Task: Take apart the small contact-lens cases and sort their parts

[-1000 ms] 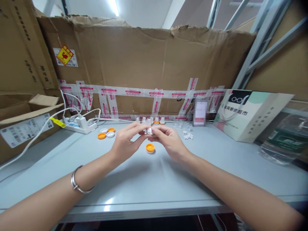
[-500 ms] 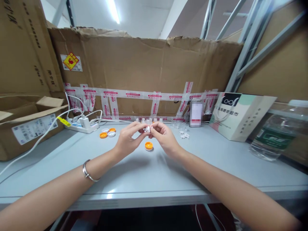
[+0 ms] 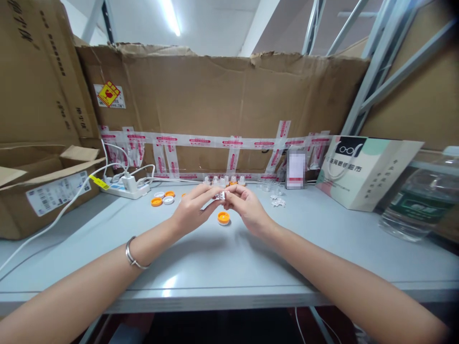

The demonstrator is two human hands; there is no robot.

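Between the fingertips of both hands is a small white and clear plastic piece point(image 3: 220, 195), mostly covered by the fingers. My left hand point(image 3: 195, 206), with a silver bangle at the wrist, pinches it from the left. From the right, my right hand point(image 3: 247, 206) closes its thumb and fingers on the same piece. Just below the hands, an orange cap point(image 3: 223, 218) with a white rim underneath rests on the table. Several clear small parts point(image 3: 216, 181) stand in a row behind the fingers.
Orange and white caps point(image 3: 157, 202) lie left of the hands. Small white pieces point(image 3: 278, 202) lie to the right, near a phone point(image 3: 296, 168). A power strip point(image 3: 129, 191), an open carton point(image 3: 53, 191), a paper bag point(image 3: 355, 181) and a water bottle point(image 3: 416, 205) stand around the grey table point(image 3: 201, 267).
The view has shifted slightly, so the scene sits a little farther right. Both hands stay together on the small piece, with only slight finger movement.
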